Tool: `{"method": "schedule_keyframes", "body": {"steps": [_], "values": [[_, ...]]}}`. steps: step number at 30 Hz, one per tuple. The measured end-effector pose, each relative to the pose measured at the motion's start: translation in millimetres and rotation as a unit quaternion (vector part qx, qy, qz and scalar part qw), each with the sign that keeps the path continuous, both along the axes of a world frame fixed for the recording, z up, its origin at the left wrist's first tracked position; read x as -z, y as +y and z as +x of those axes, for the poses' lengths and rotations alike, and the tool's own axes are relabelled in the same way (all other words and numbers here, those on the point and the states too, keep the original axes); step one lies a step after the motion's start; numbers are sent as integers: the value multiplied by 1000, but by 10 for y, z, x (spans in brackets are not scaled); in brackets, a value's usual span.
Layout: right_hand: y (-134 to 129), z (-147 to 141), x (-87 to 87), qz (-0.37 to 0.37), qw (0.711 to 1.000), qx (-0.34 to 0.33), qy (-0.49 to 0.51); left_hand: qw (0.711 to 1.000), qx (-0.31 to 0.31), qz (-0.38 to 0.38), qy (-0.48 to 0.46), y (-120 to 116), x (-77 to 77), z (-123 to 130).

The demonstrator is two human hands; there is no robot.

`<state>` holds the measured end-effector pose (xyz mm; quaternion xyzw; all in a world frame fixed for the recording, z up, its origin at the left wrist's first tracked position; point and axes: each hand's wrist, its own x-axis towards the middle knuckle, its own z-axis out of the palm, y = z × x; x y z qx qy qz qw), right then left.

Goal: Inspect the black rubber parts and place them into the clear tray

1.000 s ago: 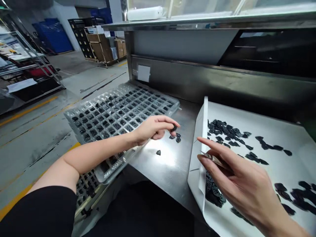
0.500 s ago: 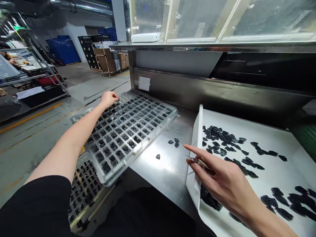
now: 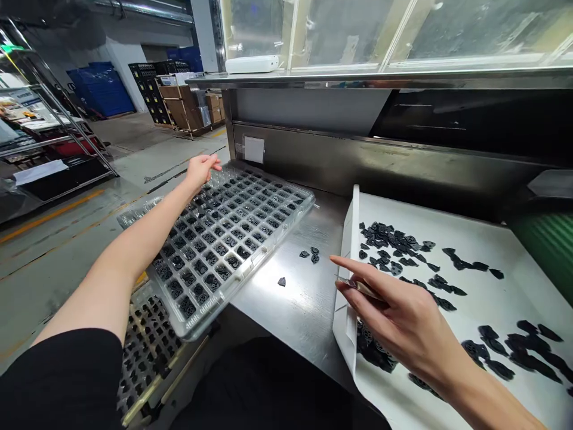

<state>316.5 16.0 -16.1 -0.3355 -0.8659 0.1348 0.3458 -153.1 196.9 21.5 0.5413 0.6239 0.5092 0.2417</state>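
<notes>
A clear plastic tray [image 3: 250, 263] with many pockets lies tilted at the table's left, most visible pockets holding black parts. My left hand [image 3: 202, 170] is over its far left area, fingers bent close together; whether anything is between them is too small to tell. My right hand [image 3: 394, 304] holds a thin pointed metal tool [image 3: 358, 286] between thumb and fingers, index finger extended, above the left wall of a white bin [image 3: 355, 221]. Loose black parts [image 3: 389, 236] lie in the bin. Several small black parts [image 3: 282, 282] rest on the metal table between tray and bin.
The metal table [image 3: 295, 316] meets a steel back panel [image 3: 313, 155] under a shelf [image 3: 358, 79]. Below the tray's near left side is another stack of filled trays [image 3: 145, 334]. A wire rack [image 3: 67, 113], cartons [image 3: 181, 107] and blue containers [image 3: 101, 89] stand beyond at the left.
My left hand has lifted slightly off the tray, and the dark part seen at its fingertips before no longer shows there. The view has shifted a little; my right hand keeps its pose.
</notes>
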Motion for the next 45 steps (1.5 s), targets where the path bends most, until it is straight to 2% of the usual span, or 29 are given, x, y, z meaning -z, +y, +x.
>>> {"method": "schedule_keyframes", "body": {"steps": [2, 3, 6, 9, 12, 15, 20, 25, 28, 32, 34, 38, 42, 45], "values": [[-7, 2, -19, -18, 999, 7, 29, 997, 53, -7, -61, -38, -71, 402], [-13, 2, -29, -20, 999, 15, 41, 988, 102, -23, -111, -82, -94, 649], [-35, -12, -67, 18, 996, 53, 64, 925, 268, -89, -255, -333, -106, 1466], [-39, -35, -107, 66, 992, 64, 89, 857, 380, -139, -319, -676, -64, 2157], [-11, -33, -120, 100, 987, 64, 111, 813, 437, -170, -345, -947, -25, 2577], [25, -5, -93, 121, 983, 75, 112, 788, 459, -194, -361, -1105, -21, 2790], [52, 27, -29, 113, 985, 106, 75, 774, 464, -212, -375, -1259, -44, 2936], [57, 26, -60, 69, 989, 93, 95, 774, 445, -217, -395, -1303, 28, 2953], [46, 35, -127, -12, 987, 74, 142, 762, 460, -233, -391, -1316, 113, 2874], [18, 35, -200, -138, 969, 52, 197, 740, 506, -254, -363, -1413, 182, 2644], [2, 13, -220, -167, 962, 49, 210, 753, 507, -237, -345, -1492, 191, 2520], [-34, -63, -231, -237, 932, 54, 270, 793, 506, -137, -309, -1630, 224, 2374], [-69, -128, -221, -332, 886, 22, 323, 830, 473, -67, -286, -1684, 292, 2383], [-94, -137, -225, -352, 878, 17, 324, 851, 444, -49, -277, -1686, 327, 2410]]}}
